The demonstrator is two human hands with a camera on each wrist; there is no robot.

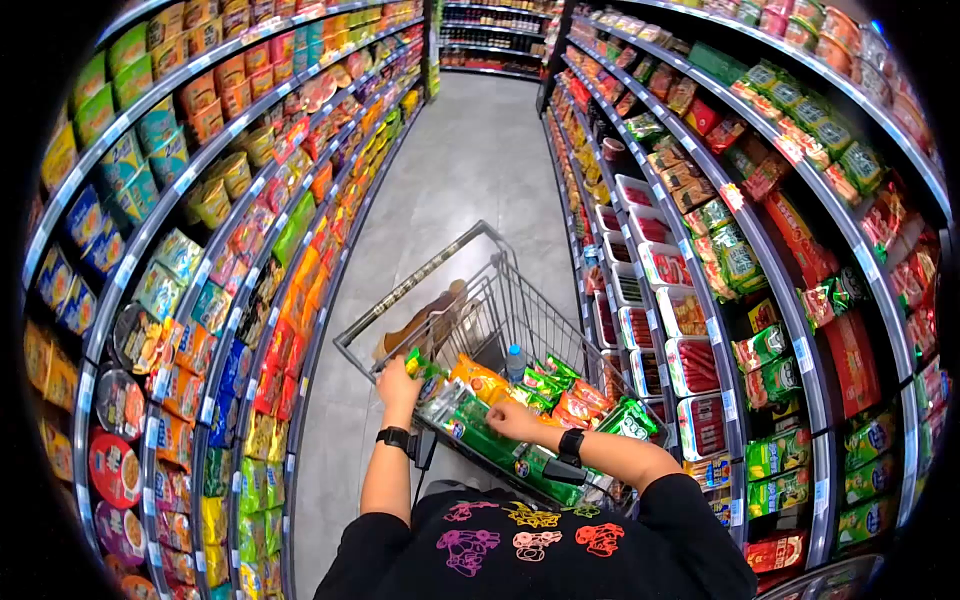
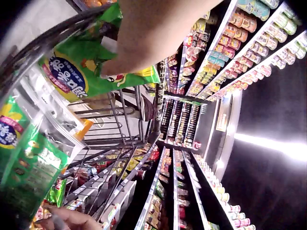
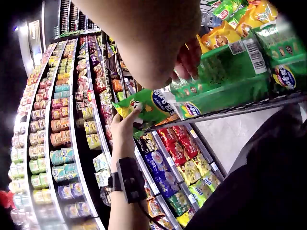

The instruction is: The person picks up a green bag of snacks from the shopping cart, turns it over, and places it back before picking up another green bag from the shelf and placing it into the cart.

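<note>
Fingers of the left hand (image 1: 398, 384) are bent and pinch 1 green packet (image 2: 81, 72) near its end, at the left side of the shopping cart (image 1: 420, 277). The right hand (image 1: 514, 421) has its fingers curled above other green packs (image 3: 230, 79); whether they hold something, I cannot tell. I judge the packet is light and soft, its film slippery, the content maybe fragile. It is better to take the sealed edge with thumb and 2 fingers, not squeezing the middle.

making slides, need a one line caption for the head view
Left hand pinches a green packet at a loaded shopping cart between stocked shelves, right hand over the cart.
</note>
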